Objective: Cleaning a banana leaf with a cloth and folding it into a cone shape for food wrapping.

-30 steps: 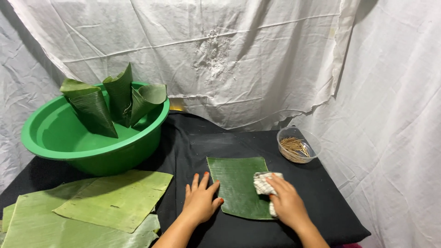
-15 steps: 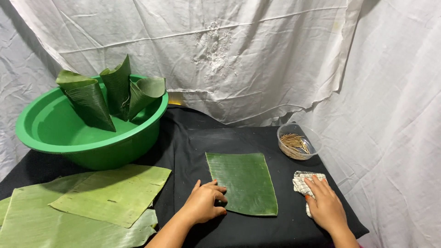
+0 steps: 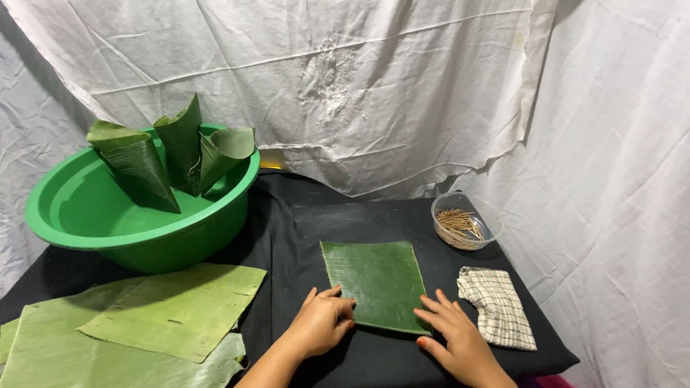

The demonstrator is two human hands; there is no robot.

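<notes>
One black-draped table [image 3: 302, 215], white sheets [image 3: 402, 86] behind

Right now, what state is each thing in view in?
Leaf piece: flat on the black cloth, both near corners under the fingers.
Left hand: empty, on the near left corner.
Right hand: empty, at the near right corner.
Checked cloth: folded, lying apart from the hands.
Clear bowl: upright, holding thin sticks.
Green basin: upright, three leaf cones inside.
Leaf stack: flat, overlapping.
</notes>
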